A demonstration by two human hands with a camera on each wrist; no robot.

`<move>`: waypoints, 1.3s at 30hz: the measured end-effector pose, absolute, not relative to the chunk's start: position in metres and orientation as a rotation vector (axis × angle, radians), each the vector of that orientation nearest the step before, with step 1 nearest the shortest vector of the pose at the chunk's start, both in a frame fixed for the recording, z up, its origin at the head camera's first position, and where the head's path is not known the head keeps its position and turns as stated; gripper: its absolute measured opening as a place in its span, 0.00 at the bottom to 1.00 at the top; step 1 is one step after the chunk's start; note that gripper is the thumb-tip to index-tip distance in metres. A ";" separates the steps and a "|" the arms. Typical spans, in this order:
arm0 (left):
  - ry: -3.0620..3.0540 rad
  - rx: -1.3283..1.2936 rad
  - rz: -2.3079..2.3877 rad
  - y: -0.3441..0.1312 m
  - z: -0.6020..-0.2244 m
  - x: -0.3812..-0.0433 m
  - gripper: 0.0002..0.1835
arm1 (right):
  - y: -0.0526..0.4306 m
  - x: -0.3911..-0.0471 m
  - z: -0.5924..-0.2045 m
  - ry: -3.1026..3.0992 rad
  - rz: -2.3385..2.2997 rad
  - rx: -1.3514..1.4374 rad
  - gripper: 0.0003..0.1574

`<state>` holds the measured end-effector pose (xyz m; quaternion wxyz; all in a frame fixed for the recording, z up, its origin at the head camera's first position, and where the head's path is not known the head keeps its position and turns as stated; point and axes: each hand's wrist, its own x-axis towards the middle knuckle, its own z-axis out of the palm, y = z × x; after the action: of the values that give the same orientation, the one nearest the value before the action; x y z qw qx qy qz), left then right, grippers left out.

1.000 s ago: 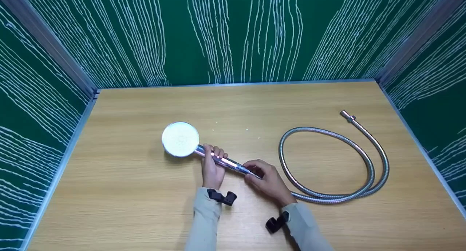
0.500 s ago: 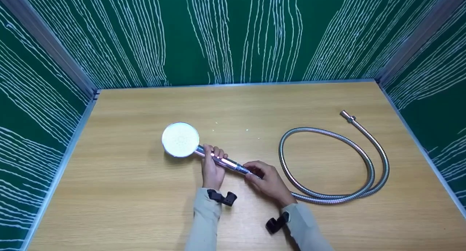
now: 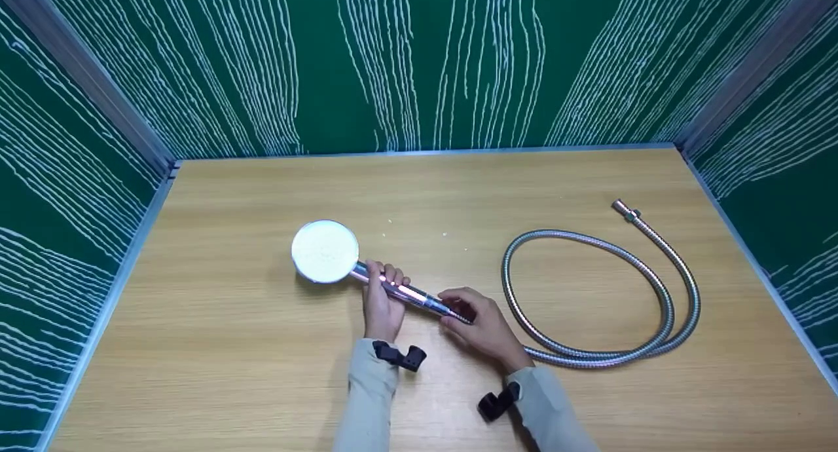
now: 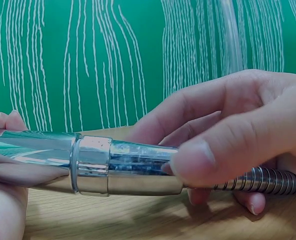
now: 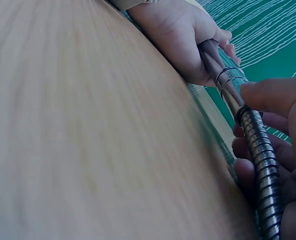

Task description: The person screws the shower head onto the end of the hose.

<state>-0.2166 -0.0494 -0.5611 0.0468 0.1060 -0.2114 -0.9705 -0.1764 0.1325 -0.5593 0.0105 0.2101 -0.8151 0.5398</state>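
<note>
A chrome hand shower (image 3: 409,295) with a round white spray face (image 3: 325,251) points up and left in the head view. My left hand (image 3: 383,304) grips its handle, fingers curled round the chrome. A smooth conical hose nut (image 4: 145,170) meets the handle's end in the left wrist view, with a ring line between them. My right hand (image 3: 484,324) pinches this nut near its narrow end, thumb in front and fingers behind. Out of the nut runs the ribbed metal shower hose (image 5: 264,165), passing along my right palm. The threads inside the joint are hidden.
The rest of the hose (image 3: 589,357) lies looped on the wooden table (image 3: 229,360) at the right. Its free end fitting (image 3: 625,209) points to the back. Tiny white specks dot the table's middle. Green walls (image 3: 327,78) with white streaks enclose three sides.
My right fingers shift slightly at the nut, and a little more of the ribbed hose shows beside the thumb. The left hand and the shower head stay in place.
</note>
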 end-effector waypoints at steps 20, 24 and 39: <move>-0.653 0.329 -2.956 -0.049 -0.560 -0.216 0.19 | 0.132 -0.176 -0.560 -2.576 1.717 0.604 0.19; -0.654 0.327 -2.957 -0.049 -0.559 -0.215 0.19 | 0.133 -0.176 -0.559 -2.603 1.678 0.606 0.17; -0.649 0.297 -2.960 -0.050 -0.560 -0.216 0.19 | 0.126 -0.163 -0.521 -2.610 1.682 0.626 0.18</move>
<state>-0.2159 -0.0495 -0.5604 0.0486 0.0974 -0.2129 -0.9710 -0.1634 0.1261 -0.5213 -0.0129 0.1977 -0.8238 0.5311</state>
